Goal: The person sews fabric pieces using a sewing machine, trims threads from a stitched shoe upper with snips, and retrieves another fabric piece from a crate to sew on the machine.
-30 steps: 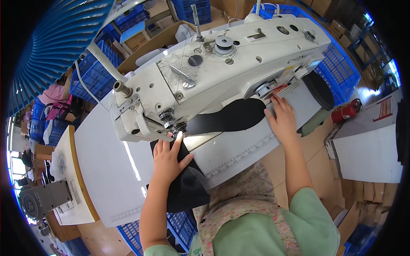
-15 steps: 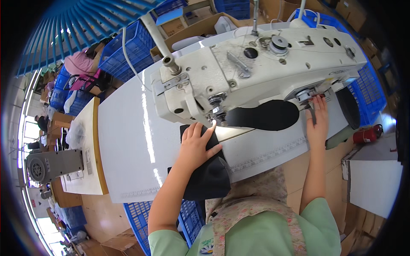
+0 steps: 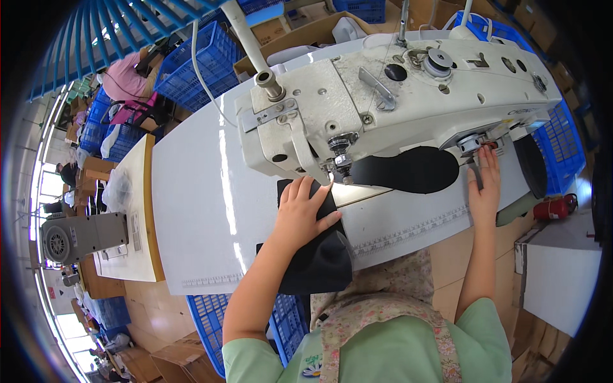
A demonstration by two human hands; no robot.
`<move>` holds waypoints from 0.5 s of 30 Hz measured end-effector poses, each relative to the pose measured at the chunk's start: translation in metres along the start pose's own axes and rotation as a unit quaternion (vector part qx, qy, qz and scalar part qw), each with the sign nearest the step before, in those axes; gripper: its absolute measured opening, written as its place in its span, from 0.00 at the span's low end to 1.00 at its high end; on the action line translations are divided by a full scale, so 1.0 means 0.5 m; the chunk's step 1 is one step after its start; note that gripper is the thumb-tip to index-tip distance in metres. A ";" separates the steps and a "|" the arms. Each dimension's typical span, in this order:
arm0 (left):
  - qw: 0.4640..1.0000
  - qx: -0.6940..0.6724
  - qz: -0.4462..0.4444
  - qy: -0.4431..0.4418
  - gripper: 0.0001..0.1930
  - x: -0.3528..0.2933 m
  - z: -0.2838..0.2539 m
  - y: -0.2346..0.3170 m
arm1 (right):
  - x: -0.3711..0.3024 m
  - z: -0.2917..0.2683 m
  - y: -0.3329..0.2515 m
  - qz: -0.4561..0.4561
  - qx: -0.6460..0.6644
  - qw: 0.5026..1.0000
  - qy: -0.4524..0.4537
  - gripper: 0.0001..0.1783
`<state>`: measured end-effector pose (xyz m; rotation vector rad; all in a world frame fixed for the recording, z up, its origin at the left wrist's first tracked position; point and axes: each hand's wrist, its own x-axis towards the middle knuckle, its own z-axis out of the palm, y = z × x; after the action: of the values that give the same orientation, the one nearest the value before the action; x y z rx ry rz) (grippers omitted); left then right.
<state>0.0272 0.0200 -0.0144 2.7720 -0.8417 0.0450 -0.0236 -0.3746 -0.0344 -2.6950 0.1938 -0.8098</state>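
Observation:
My left hand (image 3: 299, 214) lies on a piece of black fabric (image 3: 316, 271), its fingers stretched out and the thumb apart. Its fingertips reach the needle area of a white sewing machine (image 3: 408, 89), where the stitching spot is hidden. The fabric drapes over the table's near edge. To the right, a black insole-shaped piece (image 3: 408, 171) lies flat below the machine arm. My right hand (image 3: 486, 188) has its fingers extended up to a small metal wheel (image 3: 471, 143) and a reddish part on the machine's underside, gripping nothing visible.
A printed ruler strip runs along the white table (image 3: 198, 210). Another dark sole piece (image 3: 530, 166) rests at its right end. A blue crate (image 3: 211, 325) stands under the near edge. A red fire extinguisher (image 3: 554, 207) is at right. A person in pink (image 3: 124, 80) sits far left.
The whole view has shifted slightly, so the machine and table appear further right. Both hands keep about the same places on the fabric and the machine.

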 end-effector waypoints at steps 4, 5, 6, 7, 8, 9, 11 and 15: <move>1.000 -0.009 -0.002 -0.005 0.33 0.003 -0.001 0.002 | -0.004 0.000 0.008 -0.003 0.002 1.000 0.000 0.27; 1.000 -0.009 -0.003 -0.005 0.33 0.003 -0.002 0.002 | -0.004 0.001 0.011 -0.005 0.003 1.000 -0.003 0.27; 1.000 -0.008 -0.002 -0.005 0.33 0.002 -0.003 0.001 | -0.004 0.003 0.013 -0.007 0.004 1.000 -0.005 0.27; 1.000 -0.007 -0.001 -0.005 0.33 0.002 -0.003 0.001 | -0.005 0.004 0.013 -0.009 0.004 1.000 -0.005 0.27; 1.000 -0.007 -0.001 -0.004 0.33 0.002 -0.003 0.001 | -0.005 0.004 0.013 -0.008 0.002 1.000 -0.007 0.27; 1.000 -0.007 -0.001 -0.003 0.33 0.002 -0.004 0.002 | -0.005 0.003 0.012 -0.007 0.000 1.000 -0.008 0.27; 1.000 -0.007 -0.001 -0.001 0.33 0.002 -0.003 0.002 | -0.005 0.003 0.011 -0.007 0.000 1.000 -0.007 0.27; 1.000 -0.009 -0.001 0.001 0.33 0.001 -0.001 0.001 | -0.007 0.005 0.012 -0.003 -0.002 1.000 -0.008 0.27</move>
<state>0.0274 0.0195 -0.0139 2.7545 -0.8350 0.0406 -0.0253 -0.3787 -0.0399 -2.7052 0.1837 -0.7905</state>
